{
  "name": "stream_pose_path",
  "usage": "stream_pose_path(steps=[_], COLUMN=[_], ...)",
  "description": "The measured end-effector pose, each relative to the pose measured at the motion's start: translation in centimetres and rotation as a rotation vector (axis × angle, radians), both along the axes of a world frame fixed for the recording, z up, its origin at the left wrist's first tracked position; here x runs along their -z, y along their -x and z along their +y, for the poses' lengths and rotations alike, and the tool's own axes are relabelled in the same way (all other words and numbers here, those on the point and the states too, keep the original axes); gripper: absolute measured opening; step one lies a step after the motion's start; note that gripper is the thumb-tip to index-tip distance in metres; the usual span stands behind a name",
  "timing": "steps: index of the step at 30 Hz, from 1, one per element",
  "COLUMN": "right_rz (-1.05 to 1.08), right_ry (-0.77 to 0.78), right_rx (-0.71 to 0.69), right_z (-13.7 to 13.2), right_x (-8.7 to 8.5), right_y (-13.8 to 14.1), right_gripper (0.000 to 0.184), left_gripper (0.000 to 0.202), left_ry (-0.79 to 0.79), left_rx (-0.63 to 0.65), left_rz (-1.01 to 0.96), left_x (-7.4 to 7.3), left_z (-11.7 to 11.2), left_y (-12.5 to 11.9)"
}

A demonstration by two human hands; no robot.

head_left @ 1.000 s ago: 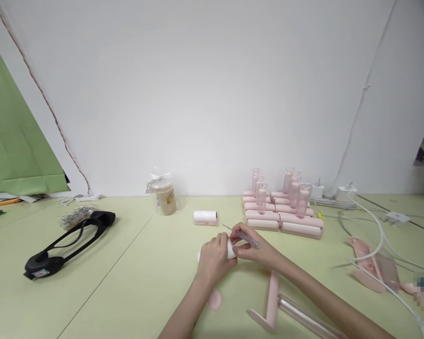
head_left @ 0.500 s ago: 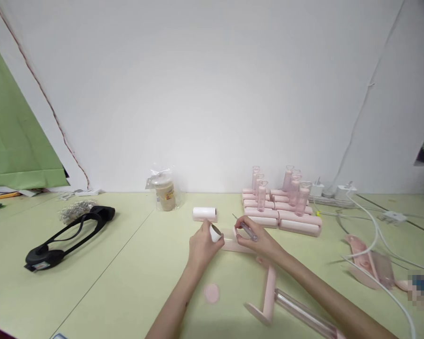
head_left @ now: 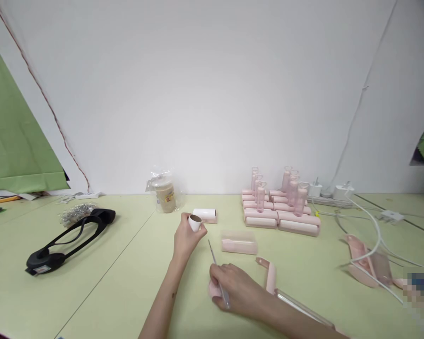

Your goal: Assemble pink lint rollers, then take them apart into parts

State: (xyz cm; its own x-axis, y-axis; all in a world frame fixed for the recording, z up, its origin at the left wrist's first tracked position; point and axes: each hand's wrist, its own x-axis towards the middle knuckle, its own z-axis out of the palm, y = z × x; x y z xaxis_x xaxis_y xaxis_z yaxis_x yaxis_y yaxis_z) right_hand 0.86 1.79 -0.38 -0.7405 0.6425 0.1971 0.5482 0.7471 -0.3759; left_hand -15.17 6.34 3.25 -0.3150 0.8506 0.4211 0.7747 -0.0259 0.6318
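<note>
My left hand [head_left: 188, 238] is closed around a white paper roll [head_left: 195, 223], its brown hollow core facing up. A second white roll [head_left: 205, 215] lies just behind it on the table. My right hand [head_left: 233, 289] grips a thin screwdriver [head_left: 214, 254] with a clear greyish handle, its shaft pointing away from me. Under the same fingers is a round pink disc [head_left: 214, 288], partly covered; whether it is pinched or only touched I cannot tell. A see-through pink cover [head_left: 239, 242] rests ahead of my right hand. Beside my wrist lies a pink roller frame [head_left: 270, 275] with a clear tube.
Several pink rollers [head_left: 297, 226] are stacked at the back right, with clear pink bottles on top. A bagged drink cup [head_left: 166, 195] stands near the wall. Black headgear [head_left: 70, 240] sits at the left. White cables [head_left: 376, 230] and pink parts [head_left: 363, 263] occupy the right.
My left hand has moved left with the white roll, which now tips upward. My right hand has come down toward me from beside the pink cover onto the pink disc, still holding the screwdriver.
</note>
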Motion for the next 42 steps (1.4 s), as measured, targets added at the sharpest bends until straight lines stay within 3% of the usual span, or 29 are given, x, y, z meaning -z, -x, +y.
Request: stream_pose_path(steps=[4,10,13,17,21,25,30,36,39,42], right_rz=[0.193,0.270,0.342,0.581,0.757,0.822,0.811,0.754,0.738,0.685], right_ry=[-0.032,-0.087,-0.141,-0.199,-0.288,-0.395,-0.431,-0.414,-0.426,-0.460], right_rx=[0.149,0.297,0.386,0.439,0.446,0.409,0.374,0.306,0.278,0.205], right_z=[2.6,6.8,6.9,4.6,1.3,-0.7,-1.6,-1.9,-2.0,-1.7], right_x=[-2.0,-4.4,-6.6,-10.8,-13.6,-14.7,-14.8,-14.4,-14.2,-14.1], right_y=[-2.4,-6.3,-8.4,-10.9,-12.1,-12.2,-11.9,-11.4,-11.5,-11.8], right_gripper=[0.018,0.012,0.008,0.009,0.012,0.011,0.008,0.005,0.005,0.006], left_gripper=[0.033,0.032,0.036,0.035,0.041,0.046,0.048,0.057,0.066,0.053], left_ry=[-0.015,0.001,0.050,0.121,0.144,0.138,0.140,0.148,0.159,0.158], left_rx=[0.140,0.549,0.716,0.831,0.850,0.840,0.795,0.720,0.691,0.671], left_rz=[-0.024,0.116,0.269,0.496,0.653,0.737,0.767,0.741,0.724,0.721], left_x=[0.5,0.0,-0.5,-0.4,0.1,-0.2,-0.2,1.4,2.1,2.3], left_z=[0.0,-0.3,0.8,2.9,3.5,3.3,3.5,3.1,2.5,2.0], left_y=[-0.2,-3.5,-5.5,-7.1,-7.4,-7.7,-8.5,-8.8,-8.0,-5.8])
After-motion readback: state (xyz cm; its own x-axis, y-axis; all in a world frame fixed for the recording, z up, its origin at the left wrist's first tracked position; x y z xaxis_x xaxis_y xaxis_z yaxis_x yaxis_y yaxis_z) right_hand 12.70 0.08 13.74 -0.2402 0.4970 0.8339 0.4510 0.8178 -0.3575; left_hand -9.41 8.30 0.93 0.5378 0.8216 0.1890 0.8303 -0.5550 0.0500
